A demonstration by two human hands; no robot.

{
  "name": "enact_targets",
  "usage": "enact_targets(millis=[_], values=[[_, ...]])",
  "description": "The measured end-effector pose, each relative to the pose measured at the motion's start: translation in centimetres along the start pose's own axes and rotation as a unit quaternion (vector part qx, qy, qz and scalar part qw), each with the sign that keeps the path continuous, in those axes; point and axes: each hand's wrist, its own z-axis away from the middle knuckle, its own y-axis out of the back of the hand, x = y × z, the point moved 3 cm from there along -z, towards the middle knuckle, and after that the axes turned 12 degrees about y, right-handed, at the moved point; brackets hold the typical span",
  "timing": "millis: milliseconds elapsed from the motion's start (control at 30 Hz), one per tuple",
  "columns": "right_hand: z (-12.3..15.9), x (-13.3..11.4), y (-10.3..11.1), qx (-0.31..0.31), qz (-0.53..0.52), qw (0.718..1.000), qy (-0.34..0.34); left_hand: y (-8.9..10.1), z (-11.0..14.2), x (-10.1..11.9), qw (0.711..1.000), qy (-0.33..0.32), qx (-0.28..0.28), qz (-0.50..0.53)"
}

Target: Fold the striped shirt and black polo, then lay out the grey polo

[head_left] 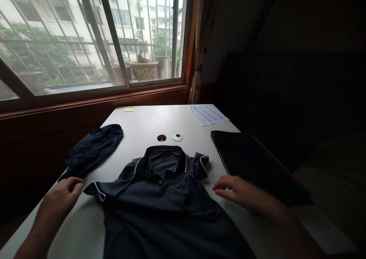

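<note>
A dark polo shirt (160,201) with white piping lies front up on the table, collar away from me. At its left sleeve is my left hand (61,196), thumb and forefinger drawn together at the pointed sleeve corner, which is pulled outward. My right hand (233,188) hovers to the right of the shirt, fingers apart from the thumb and holding nothing. Near it the right sleeve (201,163) is bunched and turned up. The shirt's lower part runs out of view.
A crumpled dark garment (95,146) lies at the left edge of the white table (140,125). Folded dark cloth (254,163) lies on the right. Behind the collar are a round hole (161,138) and a white cap (177,137). Printed sheets (208,115) and a yellow note (129,109) lie farther back.
</note>
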Motion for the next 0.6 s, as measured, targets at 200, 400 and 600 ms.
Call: enact_targets(millis=[200,400,600], values=[[-6.5,-0.8,1.3,0.187,0.091,0.974,0.088,-1.9,2.5,6.7,0.971,-0.223,0.023,0.078],[-10.5,1.2,-1.1,0.054,0.203,0.976,0.063,-6.1,5.9,11.4,0.936,-0.345,-0.023,-0.063],[-7.3,3.1,1.3,0.027,0.243,0.969,-0.045,-6.5,4.2,9.3,0.952,-0.278,-0.017,-0.125]])
